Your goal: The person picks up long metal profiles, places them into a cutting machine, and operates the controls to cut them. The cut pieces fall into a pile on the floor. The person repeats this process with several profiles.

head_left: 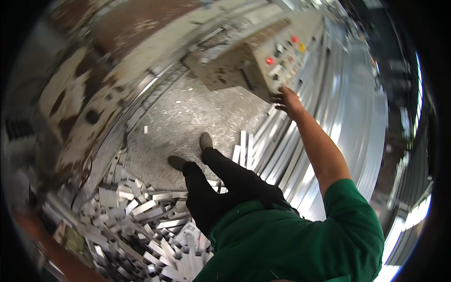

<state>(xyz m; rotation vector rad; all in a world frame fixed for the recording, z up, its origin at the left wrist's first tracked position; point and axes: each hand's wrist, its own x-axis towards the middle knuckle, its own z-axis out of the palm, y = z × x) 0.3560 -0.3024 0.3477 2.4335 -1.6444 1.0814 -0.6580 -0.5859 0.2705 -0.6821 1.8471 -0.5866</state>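
Note:
My right hand [290, 103] is at the lower corner of a beige control box [249, 73], its fingers apart and touching or very near the edge. Red, yellow, black and white buttons and knobs cover the panel [284, 56] just beyond the fingertips. My left arm reaches out to the far left, where my left hand [22, 212] is dark and smeared at the rim of the picture. Its fingers cannot be made out, nor whether it holds anything. A metal bar [61, 209] lies close to that hand.
Long silver metal profiles [338, 98] lie stacked along the right. Short metal offcuts [145, 207] form a heap at the lower left, beside my legs. A worn, paint-chipped machine [70, 98] stands on the left. Small scraps litter the concrete floor [174, 113] around my shoes.

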